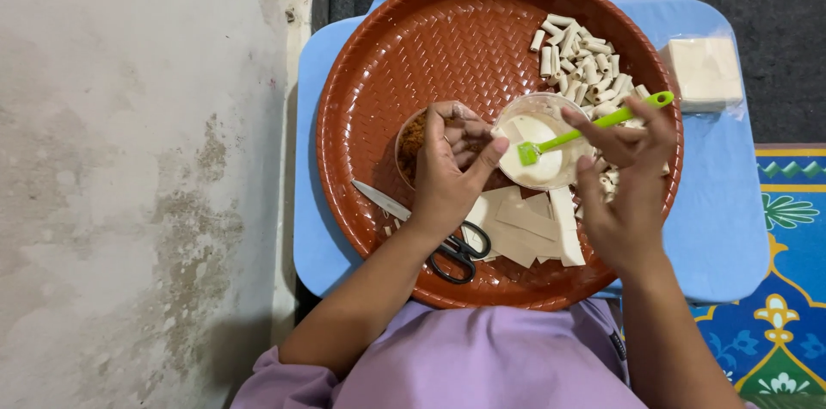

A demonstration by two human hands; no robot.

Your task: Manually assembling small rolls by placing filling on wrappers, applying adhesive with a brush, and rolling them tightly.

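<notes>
**Hands at a tray of small pastry rolls**

Nearest the camera is the person's lilac top (pixel 482 366), with both forearms reaching away over a round reddish-brown woven-pattern tray (pixel 387 56) set on a light blue board (pixel 731 237). At the tray's near edge lie black-handled scissors (pixel 447 246) and, just right of them, a loose stack of cut pale wrapper strips (pixel 529 224). The left hand (pixel 447 177) is curled, fingertips dipping into a small bowl of brown crumbly filling (pixel 411 142); whether it pinches any cannot be told. The right hand (pixel 632 168) grips a green brush (pixel 585 129), its head resting in a clear bowl of white paste (pixel 538 155). Farther right sits a heap of finished small rolls (pixel 581 61), with a bagged block of uncut wrappers (pixel 704 73) beyond the tray. Judging by this, many rolls are made, yet strips and wrappers remain.
</notes>
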